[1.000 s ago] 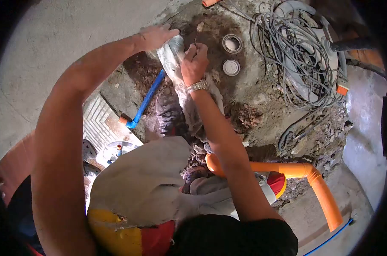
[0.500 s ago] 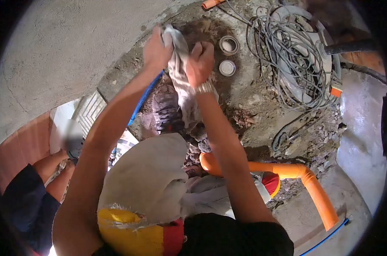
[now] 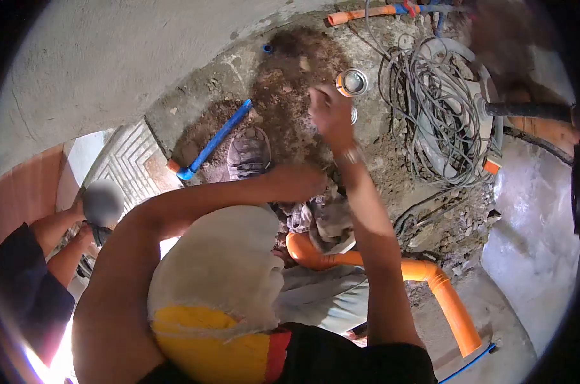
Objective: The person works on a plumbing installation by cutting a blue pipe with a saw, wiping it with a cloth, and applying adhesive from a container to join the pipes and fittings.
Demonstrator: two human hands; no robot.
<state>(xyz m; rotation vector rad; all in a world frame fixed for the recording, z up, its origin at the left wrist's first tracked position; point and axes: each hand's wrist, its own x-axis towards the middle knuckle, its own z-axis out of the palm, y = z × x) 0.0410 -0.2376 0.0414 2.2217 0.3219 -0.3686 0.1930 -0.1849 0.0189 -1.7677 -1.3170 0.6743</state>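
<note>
My right hand (image 3: 331, 114) is over the dirt beside an open round can (image 3: 352, 83) with an orange label; its fingers are curled and it partly covers a round lid (image 3: 354, 115). Whether anything is between those fingers cannot be made out. My left hand (image 3: 301, 182) is blurred, low near my shoe (image 3: 248, 153), just above a crumpled greyish cloth (image 3: 331, 221). Its fingers are smeared by motion. A blue pipe (image 3: 219, 139) lies on the ground left of the shoe.
Coiled grey cable (image 3: 440, 115) lies at the right. An orange pipe (image 3: 450, 301) bends across the lower right, and another orange pipe (image 3: 360, 14) lies at the top. Another person's arm (image 3: 63, 256) shows at the left, beside a patterned tile (image 3: 133, 160).
The cloth has gone from between my hands to the ground near my feet. My left hand has moved down and right; my right hand has moved right toward the can.
</note>
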